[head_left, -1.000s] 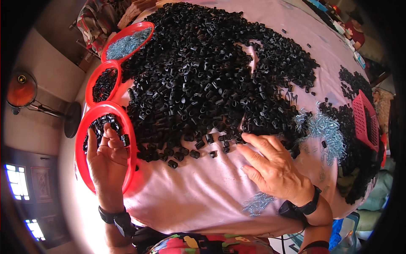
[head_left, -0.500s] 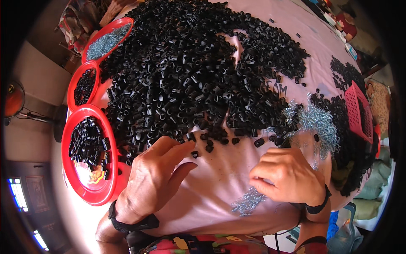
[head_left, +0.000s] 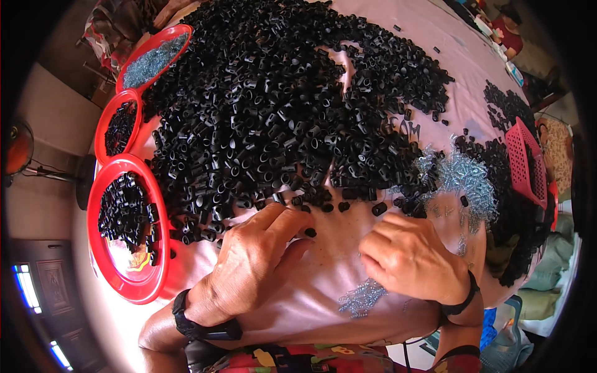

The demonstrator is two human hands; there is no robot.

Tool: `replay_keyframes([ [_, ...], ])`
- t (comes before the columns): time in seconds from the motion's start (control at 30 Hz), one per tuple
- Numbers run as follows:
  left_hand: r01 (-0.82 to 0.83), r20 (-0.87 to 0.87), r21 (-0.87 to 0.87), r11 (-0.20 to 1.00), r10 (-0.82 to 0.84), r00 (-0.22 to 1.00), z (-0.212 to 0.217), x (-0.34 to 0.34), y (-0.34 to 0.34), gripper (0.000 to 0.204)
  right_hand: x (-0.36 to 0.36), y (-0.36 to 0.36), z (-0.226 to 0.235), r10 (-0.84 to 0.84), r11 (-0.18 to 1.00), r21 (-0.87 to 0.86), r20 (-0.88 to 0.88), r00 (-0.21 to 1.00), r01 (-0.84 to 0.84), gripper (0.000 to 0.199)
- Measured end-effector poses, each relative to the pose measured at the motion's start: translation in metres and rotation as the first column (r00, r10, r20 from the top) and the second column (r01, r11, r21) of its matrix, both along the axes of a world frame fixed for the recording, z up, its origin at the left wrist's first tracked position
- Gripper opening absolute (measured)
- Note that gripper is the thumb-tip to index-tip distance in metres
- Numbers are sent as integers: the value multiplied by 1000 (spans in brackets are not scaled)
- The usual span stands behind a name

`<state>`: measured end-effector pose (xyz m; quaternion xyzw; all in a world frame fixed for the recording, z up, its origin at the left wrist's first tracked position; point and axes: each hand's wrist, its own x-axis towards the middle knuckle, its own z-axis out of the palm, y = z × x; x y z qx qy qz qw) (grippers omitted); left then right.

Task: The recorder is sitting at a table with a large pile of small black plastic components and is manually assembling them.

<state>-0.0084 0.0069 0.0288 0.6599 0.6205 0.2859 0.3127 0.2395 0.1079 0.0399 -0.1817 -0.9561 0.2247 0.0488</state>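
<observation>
My left hand [head_left: 258, 252] is closed, its thumb and forefinger pinching a small black plastic piece [head_left: 310, 232] at their tips. To its right, my right hand [head_left: 407, 258] has its fingers curled inward over the pink cloth; whatever they hold is hidden. A huge heap of short black tubular plastic pieces [head_left: 267, 118] spreads beyond both hands. Close below the right hand lies a small pile of thin silvery metal pieces [head_left: 362, 298]. A larger silvery pile [head_left: 466, 180] is beyond that hand, to the right.
Along the left edge stand three red trays: the near one [head_left: 165, 248] and middle one [head_left: 99, 140] hold black pieces, the far one [head_left: 138, 88] silvery ones. A pink basket [head_left: 528, 168] is at right, among more black pieces. Another person [head_left: 510, 37] appears at far right.
My left hand has moved right, closing its thumb and forefinger around the small black plastic piece. The right hand has shifted slightly left, its fingers still curled.
</observation>
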Motion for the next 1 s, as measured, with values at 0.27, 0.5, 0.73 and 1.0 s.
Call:
replay_keyframes([
  [0.27, -34, -82, 166, 986, 48, 995, -5, -9, 5, 33, -6, 0, -3, -97, 995, 12, -171, 980, 100, 17],
  [0.5, 71, -150, 187, 980, -43, 988, -2, 2, 15, 38, -7, 3, -7, -165, 980, -157, -287, 943, 124, 15],
  [0.73, 123, -197, 264, 957, -71, 978, -19, 7, 28, 39, -9, 5, -3, -204, 950, -282, -242, 949, 132, 11],
  [1.0, 110, 254, 136, 985, -142, 957, -4, 14, 20, 25, -11, 1, 1, -324, 868, -468, -277, 905, 168, 10],
])
